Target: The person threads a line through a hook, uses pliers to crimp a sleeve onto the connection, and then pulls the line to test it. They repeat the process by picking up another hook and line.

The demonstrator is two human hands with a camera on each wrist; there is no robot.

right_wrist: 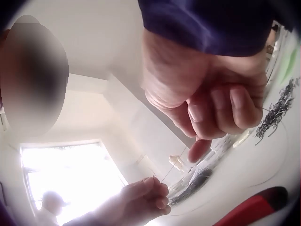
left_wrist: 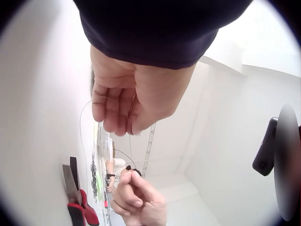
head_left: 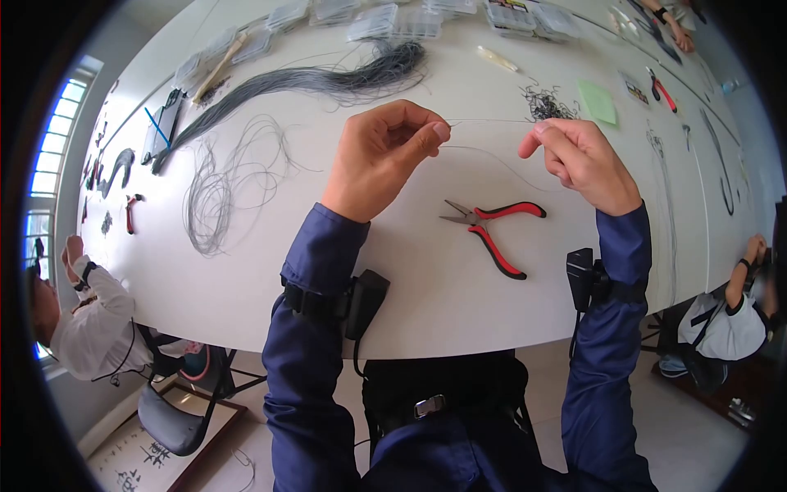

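Observation:
My left hand pinches a thin wire between thumb and forefinger, above the table. The wire runs across to my right hand, whose thumb and forefinger pinch it; the other fingers are curled in. A loose length of wire bows down between the hands. Open pliers with red and black handles lie below them. The left wrist view shows my left hand near, my right hand beyond. In the right wrist view, my left hand is beyond my right hand.
A long bundle of grey wire and a loose coil lie left on the white table. Short dark pieces, a green note and plastic boxes are farther back. People sit at both sides.

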